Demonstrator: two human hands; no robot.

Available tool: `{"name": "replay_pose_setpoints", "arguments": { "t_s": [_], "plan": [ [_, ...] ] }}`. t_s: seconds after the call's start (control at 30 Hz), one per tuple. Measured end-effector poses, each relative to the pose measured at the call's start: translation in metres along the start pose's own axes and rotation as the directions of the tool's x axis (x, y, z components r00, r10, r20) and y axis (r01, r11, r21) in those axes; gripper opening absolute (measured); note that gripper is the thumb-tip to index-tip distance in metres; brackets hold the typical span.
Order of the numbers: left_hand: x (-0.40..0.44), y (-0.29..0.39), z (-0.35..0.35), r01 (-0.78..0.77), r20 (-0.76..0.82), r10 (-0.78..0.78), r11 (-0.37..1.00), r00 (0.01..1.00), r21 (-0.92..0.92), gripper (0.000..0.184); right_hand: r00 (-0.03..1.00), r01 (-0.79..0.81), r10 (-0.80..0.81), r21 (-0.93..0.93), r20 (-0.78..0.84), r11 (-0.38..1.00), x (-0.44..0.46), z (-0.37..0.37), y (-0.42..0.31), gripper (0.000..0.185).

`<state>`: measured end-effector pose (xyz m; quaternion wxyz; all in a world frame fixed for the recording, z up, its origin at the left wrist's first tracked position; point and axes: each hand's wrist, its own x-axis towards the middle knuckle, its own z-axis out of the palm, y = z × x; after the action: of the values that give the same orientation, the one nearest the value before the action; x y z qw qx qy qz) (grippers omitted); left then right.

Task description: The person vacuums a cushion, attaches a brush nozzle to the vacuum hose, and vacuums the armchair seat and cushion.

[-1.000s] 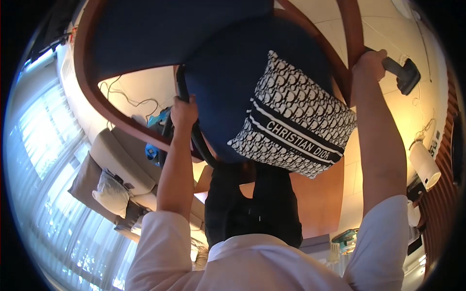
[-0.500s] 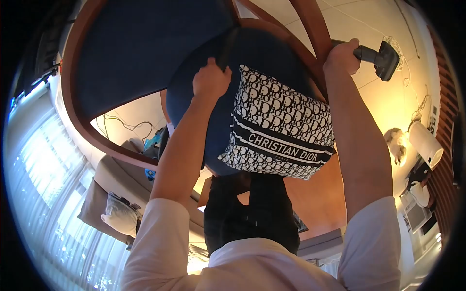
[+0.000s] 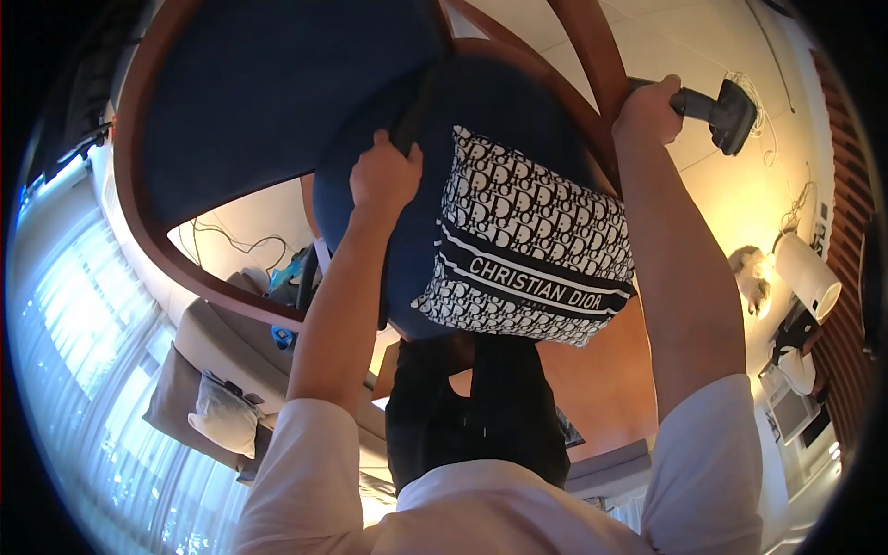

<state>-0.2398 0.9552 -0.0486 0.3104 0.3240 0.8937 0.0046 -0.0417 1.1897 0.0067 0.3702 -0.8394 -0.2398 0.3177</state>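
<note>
My left hand is closed around a long, narrow black tool, which looks like a crevice nozzle and lies over the navy seat of a wooden-framed chair. Beside the chair's wooden arm, my right hand grips a black tool with a wide head, resembling an upholstery nozzle. The fingers partly hide its handle. Between my forearms, a black-and-white patterned cushion rests on the seat, its dark band lettered "CHRISTIAN DIOR".
The chair's navy backrest fills the upper left. Cables lie on the floor beyond its frame. At left, a sofa with a pale cushion stands near curtained windows. A lit lamp is at right.
My left hand has moved slightly down and to the left with the narrow black tool. My right hand keeps its grip in nearly the same place.
</note>
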Motion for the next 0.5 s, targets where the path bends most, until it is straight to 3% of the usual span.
{"name": "replay_pose_setpoints", "arguments": {
  "t_s": [0.17,0.27,0.33,0.5],
  "plan": [
    [-0.002,-0.016,0.007,-0.03,-0.045,0.032,0.999,0.998,0.033,0.056,1.0,0.015,-0.015,-0.036,0.008,0.999,0.001,-0.003,0.007,0.067],
    [-0.01,-0.016,-0.001,0.031,-0.045,-0.03,0.999,0.999,0.028,0.055,0.999,-0.047,0.047,0.051,0.015,0.998,0.004,0.0,0.004,0.069],
    [-0.004,-0.028,0.016,0.051,-0.034,-0.051,0.999,0.998,0.011,0.053,0.997,0.071,-0.074,-0.074,-0.034,0.995,0.014,0.002,0.014,0.07],
    [-0.025,-0.051,-0.007,0.118,-0.076,-0.117,0.993,0.99,-0.001,0.049,0.998,-0.05,0.049,0.043,0.03,0.998,-0.007,0.001,0.002,0.072]
  ]
}}
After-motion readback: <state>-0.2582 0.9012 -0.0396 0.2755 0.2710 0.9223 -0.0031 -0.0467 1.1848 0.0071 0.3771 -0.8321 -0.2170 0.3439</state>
